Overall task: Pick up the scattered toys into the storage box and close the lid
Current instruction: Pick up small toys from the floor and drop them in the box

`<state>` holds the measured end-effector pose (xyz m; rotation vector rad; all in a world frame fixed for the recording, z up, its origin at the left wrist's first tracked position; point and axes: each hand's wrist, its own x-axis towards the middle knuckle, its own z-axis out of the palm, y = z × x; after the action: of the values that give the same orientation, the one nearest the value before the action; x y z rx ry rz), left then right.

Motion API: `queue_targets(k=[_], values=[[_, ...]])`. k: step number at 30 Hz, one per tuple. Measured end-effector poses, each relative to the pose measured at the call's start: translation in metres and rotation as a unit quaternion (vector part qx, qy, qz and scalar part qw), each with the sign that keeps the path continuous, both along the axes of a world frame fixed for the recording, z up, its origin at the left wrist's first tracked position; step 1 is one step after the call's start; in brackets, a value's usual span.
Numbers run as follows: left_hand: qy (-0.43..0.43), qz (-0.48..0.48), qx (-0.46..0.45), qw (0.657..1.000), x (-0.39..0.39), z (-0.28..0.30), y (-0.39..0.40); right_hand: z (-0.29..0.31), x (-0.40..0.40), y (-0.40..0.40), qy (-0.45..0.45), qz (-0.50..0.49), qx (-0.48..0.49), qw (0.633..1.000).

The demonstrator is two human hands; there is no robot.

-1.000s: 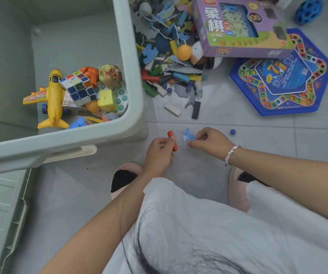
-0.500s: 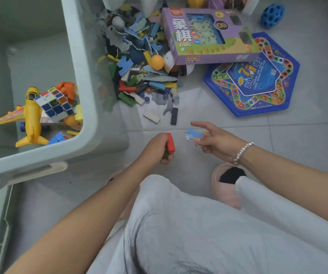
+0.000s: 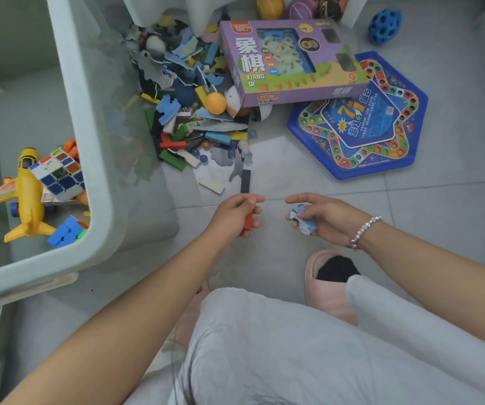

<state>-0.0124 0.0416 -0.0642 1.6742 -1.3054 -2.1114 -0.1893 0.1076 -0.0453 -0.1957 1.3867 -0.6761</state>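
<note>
My left hand point(image 3: 236, 213) is curled around a red block point(image 3: 248, 221); the block stands roughly upright in the fist, its lower end poking out below the fingers. My right hand point(image 3: 321, 217) pinches a blue puzzle piece point(image 3: 304, 220) between thumb and fingers, the index finger stretched out toward the left hand. Both hands hover over the grey tiled floor point(image 3: 439, 217), near each other but not touching.

The storage box point(image 3: 89, 159) sits to my left, open, its pale rim running between me and the toy pile. Inside I see a yellow plane point(image 3: 28, 197), a puzzle cube point(image 3: 58, 173) leaning on it, and a second blue cube point(image 3: 64, 233) near the box corner.

Ahead of my hands, the pile of loose blocks and puzzle pieces point(image 3: 188, 112) lies against the box wall. A white block point(image 3: 212, 185) and a black block point(image 3: 245, 181) lie apart from the pile, just beyond my left hand. An orange ball point(image 3: 215, 103) rests in the pile beside a purple game box point(image 3: 290, 62), which overlaps a blue hexagonal game board point(image 3: 361, 124). A blue holed ball point(image 3: 385, 24) sits farther off, top right.

Bead bracelet point(image 3: 364, 231) on my right wrist. Pink slipper point(image 3: 327, 290) below the right hand.
</note>
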Motion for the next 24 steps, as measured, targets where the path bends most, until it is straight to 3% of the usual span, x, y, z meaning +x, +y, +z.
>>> queue_targets(k=[4,6,8,15,21,24], values=[[-0.127,-0.012,-0.102,0.987,-0.009,-0.012,-0.009,-0.006,-0.006,-0.014,0.212,0.025,0.098,0.972],[-0.177,-0.042,-0.180,0.967,-0.011,-0.017,-0.013,-0.015,-0.010,-0.011,0.354,0.092,0.076,0.928],[-0.196,-0.055,-0.227,0.952,-0.014,-0.018,-0.019,-0.022,-0.011,-0.004,0.430,0.157,0.035,0.889],[-0.242,-0.069,-0.253,0.934,-0.029,-0.028,-0.037,-0.040,0.001,-0.002,0.422,0.236,-0.028,0.875],[-0.258,-0.088,-0.253,0.928,-0.034,-0.028,-0.038,-0.046,0.003,-0.005,0.447,0.231,-0.020,0.864],[-0.269,-0.105,-0.254,0.923,-0.035,-0.027,-0.038,-0.044,0.002,-0.005,0.423,0.173,-0.027,0.889]])
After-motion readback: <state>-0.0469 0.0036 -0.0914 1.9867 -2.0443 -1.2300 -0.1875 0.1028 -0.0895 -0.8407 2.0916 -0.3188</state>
